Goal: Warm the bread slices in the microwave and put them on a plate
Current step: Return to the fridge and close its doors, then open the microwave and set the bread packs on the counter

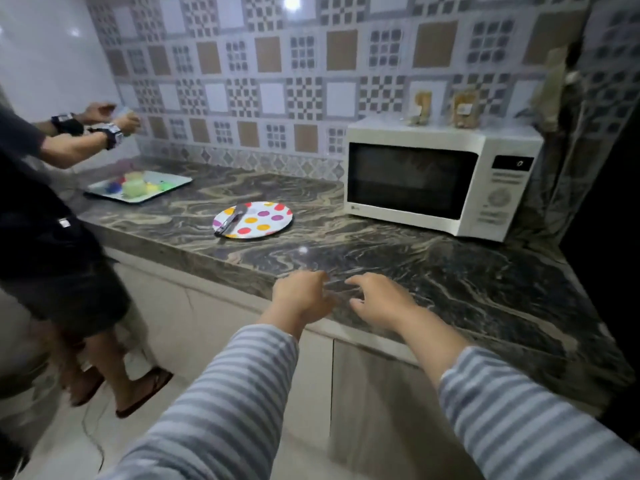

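Both hands, left hand (300, 295) and right hand (377, 301), hover empty and loose-fingered over the counter (450, 282). Spotted plate (273, 221) carries only tongs (231, 220); microwave (440, 174) door closed (bread slices nowhere visible), so nearly everything seems left.

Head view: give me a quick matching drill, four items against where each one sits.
Things:
1. metal tongs
2. white microwave oven
3. clear bread bags
4. white tray of coloured items

Places:
A. on top of the microwave
B. counter's far left end
C. on the polka-dot round plate
D. counter's right end, door shut

Pairs: 1-C, 2-D, 3-A, 4-B
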### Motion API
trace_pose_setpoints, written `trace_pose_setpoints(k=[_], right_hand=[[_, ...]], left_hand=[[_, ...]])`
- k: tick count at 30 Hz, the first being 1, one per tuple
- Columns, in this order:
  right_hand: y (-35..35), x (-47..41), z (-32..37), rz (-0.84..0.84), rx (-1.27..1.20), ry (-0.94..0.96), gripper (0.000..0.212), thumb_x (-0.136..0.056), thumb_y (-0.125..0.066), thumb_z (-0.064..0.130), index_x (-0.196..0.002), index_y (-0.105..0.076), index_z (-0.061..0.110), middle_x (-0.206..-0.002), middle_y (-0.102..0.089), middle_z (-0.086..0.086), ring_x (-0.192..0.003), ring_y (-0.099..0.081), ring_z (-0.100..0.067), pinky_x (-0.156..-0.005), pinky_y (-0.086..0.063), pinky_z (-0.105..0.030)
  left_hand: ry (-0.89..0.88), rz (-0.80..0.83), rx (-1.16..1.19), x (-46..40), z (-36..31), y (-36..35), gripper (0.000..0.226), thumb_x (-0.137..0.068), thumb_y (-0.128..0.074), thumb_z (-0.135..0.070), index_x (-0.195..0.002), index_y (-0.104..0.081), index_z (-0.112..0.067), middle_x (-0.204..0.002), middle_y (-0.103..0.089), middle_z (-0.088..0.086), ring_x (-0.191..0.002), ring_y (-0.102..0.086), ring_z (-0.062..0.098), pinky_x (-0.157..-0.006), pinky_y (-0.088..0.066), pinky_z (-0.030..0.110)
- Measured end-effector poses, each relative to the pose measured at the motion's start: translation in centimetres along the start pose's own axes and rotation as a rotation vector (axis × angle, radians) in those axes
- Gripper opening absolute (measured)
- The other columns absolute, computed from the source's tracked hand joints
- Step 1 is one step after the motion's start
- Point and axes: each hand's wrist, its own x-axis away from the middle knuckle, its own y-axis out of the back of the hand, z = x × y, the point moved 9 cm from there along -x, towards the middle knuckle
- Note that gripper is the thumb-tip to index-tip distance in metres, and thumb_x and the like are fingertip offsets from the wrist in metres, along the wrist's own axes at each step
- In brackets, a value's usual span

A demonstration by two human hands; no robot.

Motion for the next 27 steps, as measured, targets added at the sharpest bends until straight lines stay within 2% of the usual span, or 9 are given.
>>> trace_pose_setpoints(k=[3,6,10,16,19,22,27], right_hand=[[2.0,-1.9,-2.7,-0.035,0.022,-0.091,0.046,-0.095,-0.050,0.033,-0.140,-0.044,0.029,-0.141,-0.046,0.001,-0.125,-0.047,-0.023,-0.095,-0.046,-0.039],[4.5,-3.1,-6.5,-0.075,0.038,-0.177,0.047,-0.095,-0.050,0.033,-0.141,-0.043,0.029,-0.141,-0.045,0.001,-0.129,-0.043,-0.022,-0.100,-0.043,-0.041],[8.3,-3.7,-11.9,-0.148,0.069,-0.285,0.050,-0.094,-0.051,0.031,-0.142,-0.042,0.027,-0.144,-0.043,0.000,-0.133,-0.038,-0.024,-0.105,-0.040,-0.041],[14.5,-5.3,-19.5,-0.236,0.140,-0.362,0.055,-0.093,-0.054,0.028,-0.145,-0.036,0.027,-0.147,-0.037,-0.003,-0.137,-0.031,-0.026,-0.107,-0.037,-0.042],[17.5,-6.9,-22.6,-0.276,0.184,-0.356,0.059,-0.093,-0.053,0.029,-0.148,-0.031,0.025,-0.155,-0.025,-0.005,-0.144,-0.016,-0.027,-0.113,-0.028,-0.045],[20.2,-8.6,-25.3,-0.313,0.208,-0.371,0.066,-0.094,-0.054,0.031,-0.151,-0.021,0.028,-0.161,-0.006,-0.005,-0.148,0.000,-0.026,-0.117,-0.018,-0.049],[24.0,-11.3,-28.6,-0.392,0.241,-0.356,0.073,-0.095,-0.053,0.029,-0.153,-0.008,0.031,-0.161,0.013,-0.004,-0.147,0.015,-0.026,-0.120,-0.005,-0.049]], left_hand=[[-0.097,-0.002,-0.011,-4.2,-1.7,0.9,0.051,-0.086,-0.055,-0.047,-0.131,-0.046,-0.026,-0.129,-0.057,0.003,-0.119,-0.052,0.027,-0.089,-0.047,0.041],[-0.154,-0.011,0.038,-8.1,-4.3,1.7,0.056,-0.086,-0.054,-0.046,-0.137,-0.041,-0.028,-0.131,-0.054,0.006,-0.121,-0.051,0.029,-0.092,-0.046,0.043],[-0.288,-0.080,0.063,-12.3,-9.9,3.2,0.067,-0.086,-0.056,-0.045,-0.145,-0.029,-0.030,-0.138,-0.049,0.002,-0.124,-0.048,0.027,-0.091,-0.046,0.042],[-0.423,-0.157,0.219,-18.3,-18.2,5.2,0.078,-0.087,-0.057,-0.041,-0.149,-0.011,-0.040,-0.137,-0.050,0.000,-0.125,-0.046,0.025,-0.088,-0.049,0.044],[-0.441,-0.166,0.275,-21.6,-21.5,5.4,0.083,-0.087,-0.058,-0.042,-0.149,-0.004,-0.042,-0.137,-0.049,-0.001,-0.124,-0.048,0.024,-0.089,-0.049,0.046],[-0.464,-0.176,0.363,-24.4,-24.2,5.4,0.087,-0.086,-0.060,-0.042,-0.148,0.001,-0.043,-0.139,-0.047,-0.001,-0.124,-0.048,0.023,-0.090,-0.050,0.047],[-0.572,-0.160,0.503,-27.7,-28.5,5.1,0.098,-0.087,-0.063,-0.041,-0.144,0.016,-0.049,-0.144,-0.038,0.002,-0.124,-0.047,0.023,-0.094,-0.048,0.045]])
